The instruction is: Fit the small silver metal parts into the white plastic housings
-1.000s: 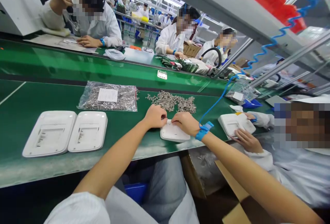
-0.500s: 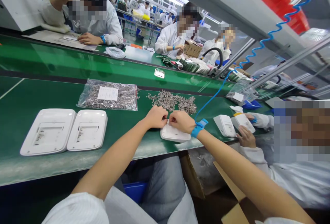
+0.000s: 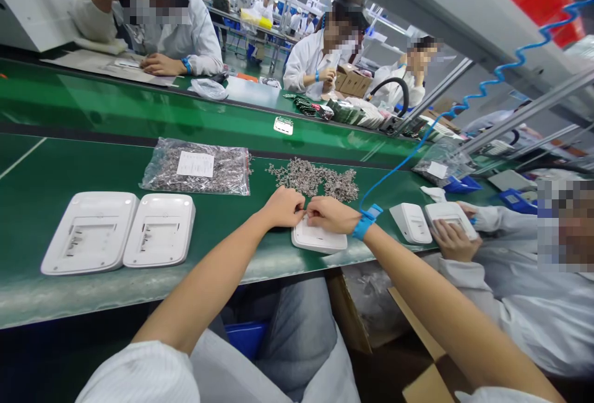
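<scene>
My left hand (image 3: 282,206) and my right hand (image 3: 330,214) meet fingertip to fingertip over the far edge of a white plastic cover (image 3: 319,239) lying on the green bench (image 3: 218,217). Both hands are curled and pinch at something small between them; what it is stays hidden. A blue wrist strap (image 3: 364,223) with a coiled blue cord sits on my right wrist. A loose heap of small metal parts (image 3: 314,179) lies just beyond my hands. Two more white covers (image 3: 90,231) (image 3: 161,228) lie side by side to the left.
A clear bag of metal parts (image 3: 197,169) lies behind the two covers. To my right a co-worker's hands hold a white cover (image 3: 449,215), with another (image 3: 410,222) beside it. A green conveyor (image 3: 139,115) runs behind, with several people in white coats beyond it.
My hands have stayed on the white cover, fingertips drawing closer together. The co-worker on the right has separated two white covers and set one down beside the other.
</scene>
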Motion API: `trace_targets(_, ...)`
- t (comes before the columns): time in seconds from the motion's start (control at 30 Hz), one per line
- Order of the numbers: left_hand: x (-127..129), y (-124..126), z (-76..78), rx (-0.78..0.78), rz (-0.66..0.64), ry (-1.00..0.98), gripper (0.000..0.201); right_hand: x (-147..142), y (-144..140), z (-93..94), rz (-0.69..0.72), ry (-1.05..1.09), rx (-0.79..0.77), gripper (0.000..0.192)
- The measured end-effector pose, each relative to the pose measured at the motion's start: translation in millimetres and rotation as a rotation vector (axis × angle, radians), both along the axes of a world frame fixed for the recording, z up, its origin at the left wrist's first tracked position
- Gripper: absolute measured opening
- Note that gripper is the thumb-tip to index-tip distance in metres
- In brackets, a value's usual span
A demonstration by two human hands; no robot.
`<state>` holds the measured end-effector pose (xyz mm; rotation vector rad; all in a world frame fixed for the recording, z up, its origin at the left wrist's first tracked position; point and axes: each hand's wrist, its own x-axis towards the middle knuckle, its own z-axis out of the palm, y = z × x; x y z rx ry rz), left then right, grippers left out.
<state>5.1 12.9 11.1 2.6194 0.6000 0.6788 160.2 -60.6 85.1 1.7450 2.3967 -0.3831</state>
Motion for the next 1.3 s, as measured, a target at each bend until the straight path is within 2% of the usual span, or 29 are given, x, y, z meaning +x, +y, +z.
trace_targets(0.33,0,0,-0.1,-0.009,-0.003,0.005,0.011,2,18,-2.9,-0.080,-0.021,-0.063,0.019)
trace_targets(0.47,0,-1,2.8,-0.021,0.007,0.004,0.014,13,15,-4.8,-0.155,0.129,-0.046,0.023)
trace_targets(0.6,0,-2,3.4,-0.029,0.010,-0.003,0.020,25,-11,-16.0,-0.135,0.380,0.154,0.012)
trace_targets(0.73,1,-3,2.2,-0.031,-0.010,0.009,0.022,25,-42,-32.4,-0.074,0.458,0.416,0.005)
trace_targets(0.83,2,-3,1.7,-0.041,-0.016,0.017,0.022,21,-51,-41.1,-0.099,0.440,0.552,0.006)
trace_targets(0.93,4,-3,1.4,-0.058,-0.009,0.022,0.022,17,-52,-44.4,-0.108,0.397,0.607,0.006)
trace_targets(1.17,6,-4,3.4,-0.218,0.040,0.041,0.021,6,-55,-42.0,-0.126,0.062,0.592,0.013)
trace_targets(1.3,6,-4,4.8,-0.246,0.052,0.068,0.022,1,-57,-42.9,-0.140,-0.036,0.601,0.015)
